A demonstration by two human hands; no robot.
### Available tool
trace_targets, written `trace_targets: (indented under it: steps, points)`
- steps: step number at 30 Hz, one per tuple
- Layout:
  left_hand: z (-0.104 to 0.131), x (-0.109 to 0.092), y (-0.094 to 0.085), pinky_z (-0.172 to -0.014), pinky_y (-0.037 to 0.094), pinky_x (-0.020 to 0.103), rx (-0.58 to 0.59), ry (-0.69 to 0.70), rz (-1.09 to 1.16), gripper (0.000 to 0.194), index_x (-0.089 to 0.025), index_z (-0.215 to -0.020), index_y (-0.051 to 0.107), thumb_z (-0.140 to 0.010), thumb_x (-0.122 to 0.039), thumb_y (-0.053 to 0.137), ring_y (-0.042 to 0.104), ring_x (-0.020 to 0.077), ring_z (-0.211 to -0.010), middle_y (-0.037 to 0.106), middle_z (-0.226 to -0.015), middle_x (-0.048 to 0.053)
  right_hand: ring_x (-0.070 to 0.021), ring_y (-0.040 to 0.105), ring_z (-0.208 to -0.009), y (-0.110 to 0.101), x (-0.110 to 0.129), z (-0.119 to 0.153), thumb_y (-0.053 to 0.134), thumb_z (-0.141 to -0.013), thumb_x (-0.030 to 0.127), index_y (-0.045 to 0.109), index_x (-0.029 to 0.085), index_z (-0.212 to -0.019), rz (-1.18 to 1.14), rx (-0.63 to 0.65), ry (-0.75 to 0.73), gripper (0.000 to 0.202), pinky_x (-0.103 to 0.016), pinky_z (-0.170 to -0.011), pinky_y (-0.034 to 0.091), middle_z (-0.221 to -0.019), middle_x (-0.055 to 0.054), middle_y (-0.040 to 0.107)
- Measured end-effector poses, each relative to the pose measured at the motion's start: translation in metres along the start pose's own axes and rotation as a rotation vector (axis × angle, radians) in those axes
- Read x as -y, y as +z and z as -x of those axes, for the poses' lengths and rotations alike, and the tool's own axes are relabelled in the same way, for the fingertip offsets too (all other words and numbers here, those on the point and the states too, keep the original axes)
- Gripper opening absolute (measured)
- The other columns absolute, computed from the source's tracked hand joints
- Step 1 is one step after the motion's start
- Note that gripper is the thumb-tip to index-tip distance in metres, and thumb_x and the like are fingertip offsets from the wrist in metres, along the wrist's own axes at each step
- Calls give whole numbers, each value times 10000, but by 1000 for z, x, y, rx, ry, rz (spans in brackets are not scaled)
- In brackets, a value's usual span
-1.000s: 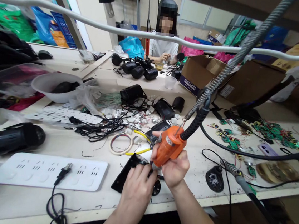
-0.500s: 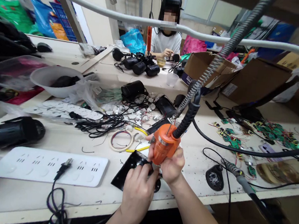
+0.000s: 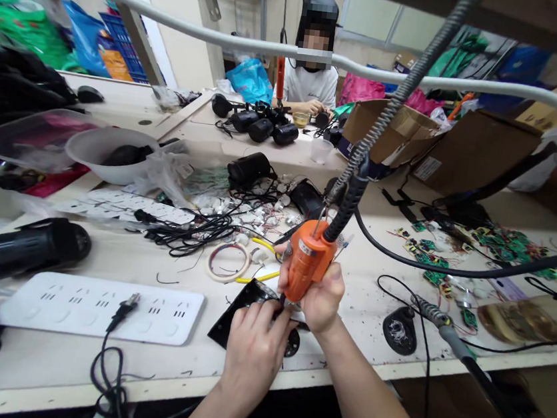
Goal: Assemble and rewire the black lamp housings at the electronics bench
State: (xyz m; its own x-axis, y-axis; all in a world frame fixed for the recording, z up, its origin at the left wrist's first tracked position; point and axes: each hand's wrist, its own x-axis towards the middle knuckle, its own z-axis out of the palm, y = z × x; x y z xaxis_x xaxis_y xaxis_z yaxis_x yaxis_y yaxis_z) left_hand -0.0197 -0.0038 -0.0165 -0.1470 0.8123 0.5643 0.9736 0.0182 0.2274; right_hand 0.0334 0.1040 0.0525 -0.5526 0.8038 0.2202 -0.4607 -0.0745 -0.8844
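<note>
My right hand (image 3: 325, 296) is wrapped round an orange electric screwdriver (image 3: 307, 260), which hangs from a coiled spring (image 3: 402, 95) and has a thick black cable. The tool points down, its tip end close to the fingers of my left hand (image 3: 257, 342). Those fingers are bent over a black plastic housing (image 3: 230, 321) on the bench and press on it; what is between the fingertips is hidden. A round black part (image 3: 292, 343) shows just right of my left hand.
A white power strip (image 3: 101, 307) lies left, a tape roll (image 3: 227, 261) behind the housing. Black cables and small parts fill the middle. Green circuit boards (image 3: 436, 262) and a soldering iron (image 3: 463, 354) are right. A person (image 3: 312, 85) sits opposite behind a white cable.
The orange screwdriver has shifted slightly and stands a little more upright. My left hand has moved slightly left on the housing. The view has shifted a little.
</note>
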Motion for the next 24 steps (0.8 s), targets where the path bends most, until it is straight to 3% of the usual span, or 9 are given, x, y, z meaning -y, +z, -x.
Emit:
trace_targets:
  steps: [5,9,14,19,24]
  points:
    - [-1,0,1,-689,309,354,32,15,-29,243,-171,-1027,686,-987,-226,453,510,210,-753,668,-922,65,-149,440,-410,-1,2,2,486,-722,847,683,169,-830,-28,-17,-50,714,-289,-430,386,-477,9,528]
    - [0,0,2,-683,306,356,35,9,-21,205,-168,-1039,679,-972,-227,494,500,212,-744,667,-920,61,-149,451,-405,-4,17,8,515,-726,833,721,173,-914,-105,-24,-85,716,-276,-404,373,-517,-14,581]
    - [1,-2,1,-698,332,353,17,7,19,179,-174,-1068,675,-944,-204,550,506,207,-784,670,-967,60,-168,492,-453,-14,37,19,522,-738,823,734,166,-943,-60,-145,-137,720,-285,-422,415,-540,-28,591]
    - [-4,-9,4,-719,389,340,37,65,50,172,-215,-1036,697,-921,-214,569,534,226,-889,646,-1071,91,-162,486,-430,-25,30,19,503,-728,829,736,174,-926,-26,-211,-116,723,-280,-403,405,-533,-27,605]
    - [-8,-11,9,-769,474,369,58,61,70,263,-242,-1134,679,-895,-180,591,557,257,-976,598,-1198,130,-162,502,-428,-31,22,16,539,-686,847,720,162,-920,-29,-167,-103,746,-285,-409,417,-531,-30,609]
